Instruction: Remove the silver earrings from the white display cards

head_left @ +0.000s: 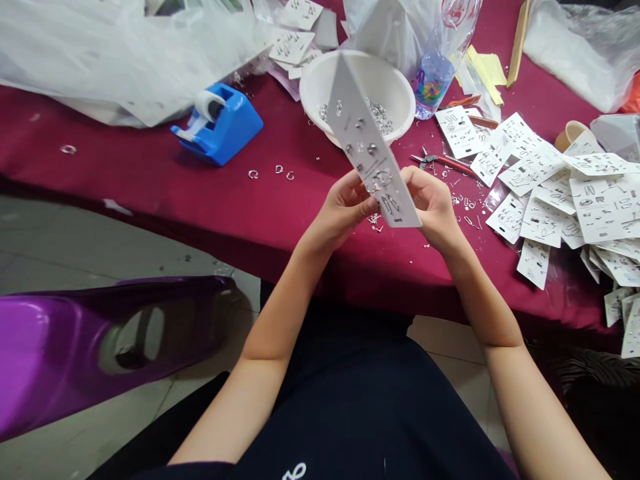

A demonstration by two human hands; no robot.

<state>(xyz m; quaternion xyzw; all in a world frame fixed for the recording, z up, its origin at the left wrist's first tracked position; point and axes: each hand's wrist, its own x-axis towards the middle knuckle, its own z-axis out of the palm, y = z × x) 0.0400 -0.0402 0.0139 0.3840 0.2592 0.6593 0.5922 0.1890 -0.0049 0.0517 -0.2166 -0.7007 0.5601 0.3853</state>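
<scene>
Between my two hands an earring card [367, 143] is held up at a slant, white with small silver earrings fixed to it. My left hand [347, 203] grips its left edge, the thumb lying on the front by an earring. On the other side my right hand [433, 200] is closed at the card's edge, its fingertips partly hidden behind it. Just beyond the card stands a white bowl [311, 83] with many small silver pieces inside. Loose silver earrings [279, 170] lie on the dark red tablecloth [260, 213] to the left.
A blue tape dispenser [230, 127] sits at left. Red-handled pliers [450, 163] and a heap of earring cards [545, 193] lie at right. A plastic bottle [433, 77] stands behind. Clear plastic bags [125, 60] cover the back left. A purple stool [60, 360] is below the table.
</scene>
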